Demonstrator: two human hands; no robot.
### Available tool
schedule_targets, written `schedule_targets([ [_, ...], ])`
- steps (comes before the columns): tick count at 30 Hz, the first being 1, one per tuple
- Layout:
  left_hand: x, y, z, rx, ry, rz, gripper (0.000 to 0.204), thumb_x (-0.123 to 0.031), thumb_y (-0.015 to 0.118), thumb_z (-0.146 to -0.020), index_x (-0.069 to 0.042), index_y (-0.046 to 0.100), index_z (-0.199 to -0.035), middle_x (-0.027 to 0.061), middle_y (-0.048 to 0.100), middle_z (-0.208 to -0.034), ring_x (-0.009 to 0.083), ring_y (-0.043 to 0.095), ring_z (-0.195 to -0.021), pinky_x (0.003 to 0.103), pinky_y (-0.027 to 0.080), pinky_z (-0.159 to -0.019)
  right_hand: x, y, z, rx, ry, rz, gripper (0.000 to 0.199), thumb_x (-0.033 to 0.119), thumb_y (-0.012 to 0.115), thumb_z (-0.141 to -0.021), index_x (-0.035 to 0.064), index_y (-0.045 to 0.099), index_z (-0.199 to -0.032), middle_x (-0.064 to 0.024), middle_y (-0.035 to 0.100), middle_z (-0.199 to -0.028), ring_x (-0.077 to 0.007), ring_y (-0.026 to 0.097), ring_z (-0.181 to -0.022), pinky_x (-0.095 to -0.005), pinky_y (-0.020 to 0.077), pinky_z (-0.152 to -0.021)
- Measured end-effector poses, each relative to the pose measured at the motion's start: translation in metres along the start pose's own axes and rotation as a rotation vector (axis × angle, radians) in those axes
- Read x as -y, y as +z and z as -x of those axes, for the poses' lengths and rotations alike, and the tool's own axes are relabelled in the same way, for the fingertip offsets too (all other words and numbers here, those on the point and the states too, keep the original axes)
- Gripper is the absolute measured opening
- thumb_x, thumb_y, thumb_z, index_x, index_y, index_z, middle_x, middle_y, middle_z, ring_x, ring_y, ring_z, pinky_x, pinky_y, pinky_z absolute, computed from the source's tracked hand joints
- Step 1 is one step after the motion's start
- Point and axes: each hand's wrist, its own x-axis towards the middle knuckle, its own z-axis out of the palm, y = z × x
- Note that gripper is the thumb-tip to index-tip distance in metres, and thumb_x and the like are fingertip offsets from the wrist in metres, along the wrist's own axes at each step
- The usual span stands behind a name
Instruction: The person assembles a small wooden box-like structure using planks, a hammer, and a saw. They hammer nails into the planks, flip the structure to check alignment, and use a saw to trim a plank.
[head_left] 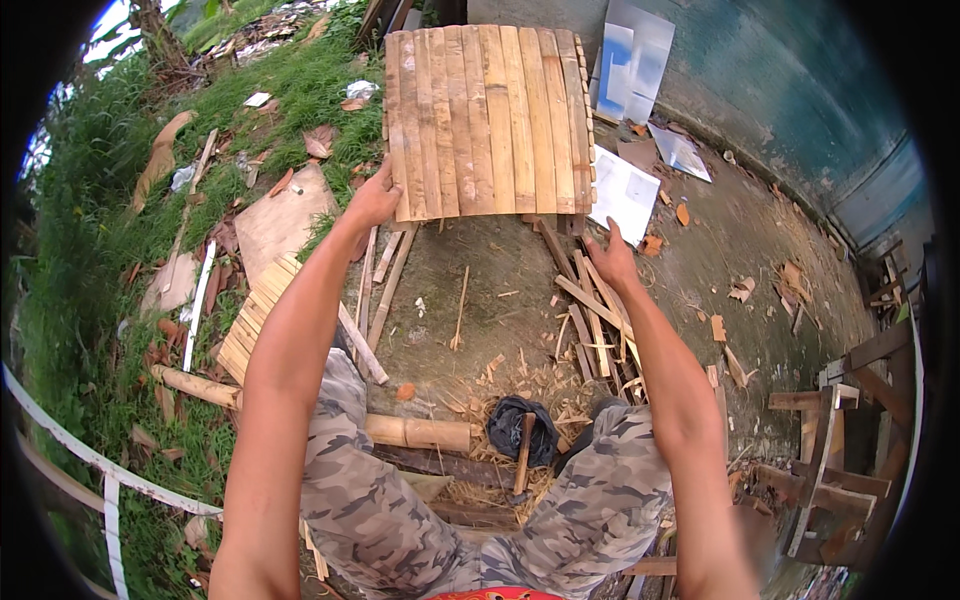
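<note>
Beyond the knees, a slatted bamboo panel stands upright on the ground. Its slats look already joined (edges not trimmed). Left hand grips its lower left edge; right hand, fingers spread, hovers below its right corner, above loose strips.

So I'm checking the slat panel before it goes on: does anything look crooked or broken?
Nothing on the slat panel looks broken; the left hand holds its lower corner. Its slats run parallel, though their bottom ends are uneven. Offcuts and shavings litter the ground.
</note>
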Motion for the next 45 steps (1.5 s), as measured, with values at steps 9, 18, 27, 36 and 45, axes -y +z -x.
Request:
schedule_targets([
  [9, 0.000, -0.003, 0.037, 0.077, -0.308, 0.860, 0.059, -0.032, 0.025, -0.108, -0.017, 0.004, -0.162, 0.0008, 0.026, -0.164, 0.0404, 0.046, -0.136, 0.053, 0.033, -0.116, 0.077, 0.019, -0.017, -0.147, -0.299, 0.252, 0.085, 0.040, 0.072, -0.088, 0.0166, 0.029, -0.157, -0.0291, 0.026, -0.158, -0.0463, 0.028, -0.144, -0.0522, 0.0312, -0.116],
  [18, 0.062, 0.032, 0.055, -0.445, -0.606, 1.029, 0.048, -0.028, 0.048, -0.104, -0.010, 0.045, -0.148, 0.0102, 0.070, -0.121, 0.0179, 0.069, -0.088, 0.038, 0.053, -0.081, 0.073, 0.027, -0.015, -0.149, -0.324, 0.443, 0.092, 0.050, 0.074, -0.084, 0.0108, 0.031, -0.156, -0.0296, 0.023, -0.159, -0.0464, 0.025, -0.146, -0.0495, 0.0286, -0.118],
  [27, 0.072, 0.068, 0.032, -0.276, -0.532, 0.744, 0.039, -0.018, 0.051, -0.100, -0.007, 0.059, -0.137, 0.0106, 0.067, -0.122, 0.0178, 0.069, -0.090, 0.035, 0.052, -0.079, 0.065, 0.014, -0.014, -0.044, -0.381, 0.402, 0.094, 0.052, 0.074, -0.084, 0.0072, 0.031, -0.156, -0.0345, 0.024, -0.157, -0.0468, 0.024, -0.147, -0.0467, 0.0256, -0.120],
  [36, 0.059, 0.062, 0.047, 0.013, -0.684, 1.182, 0.057, -0.031, 0.039, -0.104, -0.001, 0.030, -0.152, 0.0208, 0.045, -0.148, 0.0344, 0.053, -0.130, 0.046, 0.043, -0.110, 0.068, 0.005, -0.008, 0.038, -0.347, 0.351, 0.091, 0.055, 0.070, -0.086, 0.0099, 0.034, -0.155, -0.0329, 0.024, -0.158, -0.0426, 0.025, -0.148, -0.0445, 0.0281, -0.118],
  [45, 0.049, 0.052, 0.046, 0.010, -0.739, 1.517, 0.073, -0.041, 0.040, -0.103, 0.010, 0.021, -0.151, 0.0274, 0.043, -0.147, 0.0362, 0.050, -0.131, 0.045, 0.041, -0.113, 0.079, -0.012, -0.003, 0.152, -0.248, 0.298, 0.085, 0.063, 0.061, -0.090, 0.0129, 0.037, -0.154, -0.0300, 0.025, -0.159, -0.0392, 0.027, -0.148, -0.0422, 0.0276, -0.119],
])
